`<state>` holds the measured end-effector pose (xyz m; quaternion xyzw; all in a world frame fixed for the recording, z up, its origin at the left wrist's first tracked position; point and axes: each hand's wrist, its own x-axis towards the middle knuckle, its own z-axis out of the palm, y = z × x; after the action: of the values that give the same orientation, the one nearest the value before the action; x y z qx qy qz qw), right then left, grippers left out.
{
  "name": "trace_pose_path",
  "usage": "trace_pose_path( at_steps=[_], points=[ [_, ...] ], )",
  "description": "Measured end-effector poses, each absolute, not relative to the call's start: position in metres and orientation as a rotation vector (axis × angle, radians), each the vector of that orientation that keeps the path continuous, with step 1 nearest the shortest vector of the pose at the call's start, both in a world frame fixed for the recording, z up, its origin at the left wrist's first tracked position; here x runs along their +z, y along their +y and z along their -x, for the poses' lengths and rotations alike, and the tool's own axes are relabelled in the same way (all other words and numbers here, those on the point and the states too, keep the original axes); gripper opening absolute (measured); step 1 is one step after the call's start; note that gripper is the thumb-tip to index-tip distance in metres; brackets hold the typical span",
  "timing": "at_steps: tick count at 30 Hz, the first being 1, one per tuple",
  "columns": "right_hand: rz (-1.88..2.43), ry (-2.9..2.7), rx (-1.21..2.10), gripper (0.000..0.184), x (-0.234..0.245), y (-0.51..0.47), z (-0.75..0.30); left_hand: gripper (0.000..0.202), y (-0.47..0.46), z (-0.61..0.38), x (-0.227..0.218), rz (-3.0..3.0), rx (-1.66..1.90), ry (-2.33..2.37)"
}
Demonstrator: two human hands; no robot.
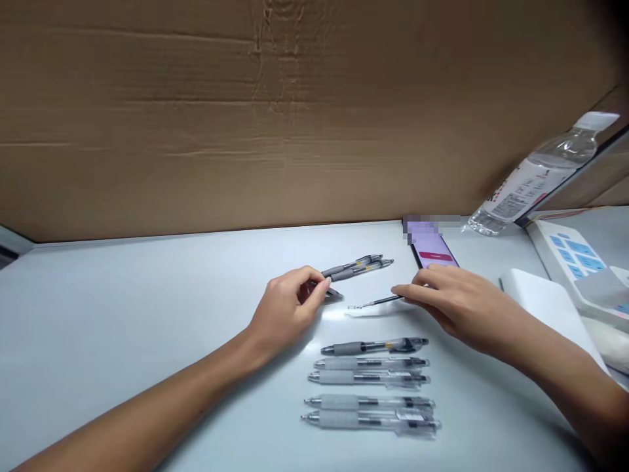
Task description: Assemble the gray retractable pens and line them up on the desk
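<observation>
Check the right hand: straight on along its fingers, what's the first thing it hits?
The thin black pen refill. The right hand's fingers sit at the refill's end; contact is unclear from this angle.

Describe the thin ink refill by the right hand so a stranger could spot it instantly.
On the pale tabletop, above the stack of five pens, find the right hand. The thin ink refill runs out from under its fingers, metal tip pointing left; unlike the pens, it has no barrel or grip.
</observation>
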<state>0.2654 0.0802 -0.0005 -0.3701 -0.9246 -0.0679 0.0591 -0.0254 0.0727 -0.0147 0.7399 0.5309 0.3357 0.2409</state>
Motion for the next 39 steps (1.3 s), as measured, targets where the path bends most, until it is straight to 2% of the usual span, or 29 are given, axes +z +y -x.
trace_pose_path(
  at_steps=[3, 6, 12, 18, 24, 33, 39],
  points=[
    [1.048, -2.829, -0.273, 0.044, 0.001, 0.077, -0.263, 0.013, 0.069, 0.024, -0.018, -2.245, 0.805, 1.429],
    [1.023, -2.824, -0.325, 0.051, 0.004, 0.074, -0.263, 0.019, 0.065, 0.023, -0.019, -2.370, 0.710, 1.409],
    [1.068, -2.777, -0.359, 0.050, 0.005, 0.078, -0.272, 0.021, 0.066, 0.024, -0.024, -2.460, 0.606, 1.353],
    [1.022, -2.834, -0.261, 0.056, -0.005, 0.073, -0.253, 0.020, 0.065, 0.024, -0.022, -2.419, 0.695, 1.323],
    [1.106, -2.751, -0.100, 0.021, -0.001, 0.067, -0.241, 0.018, 0.064, 0.024, -0.019, -2.547, 0.721, 1.031],
    [1.254, -2.702, 0.123, 0.015, 0.009, 0.076, -0.270, 0.010, 0.067, 0.025, -0.022, -2.506, 0.678, 1.075],
    [1.071, -2.808, 0.076, 0.025, 0.005, 0.070, -0.252, 0.013, 0.067, 0.025, -0.022, -2.512, 0.689, 1.061]
  ],
)
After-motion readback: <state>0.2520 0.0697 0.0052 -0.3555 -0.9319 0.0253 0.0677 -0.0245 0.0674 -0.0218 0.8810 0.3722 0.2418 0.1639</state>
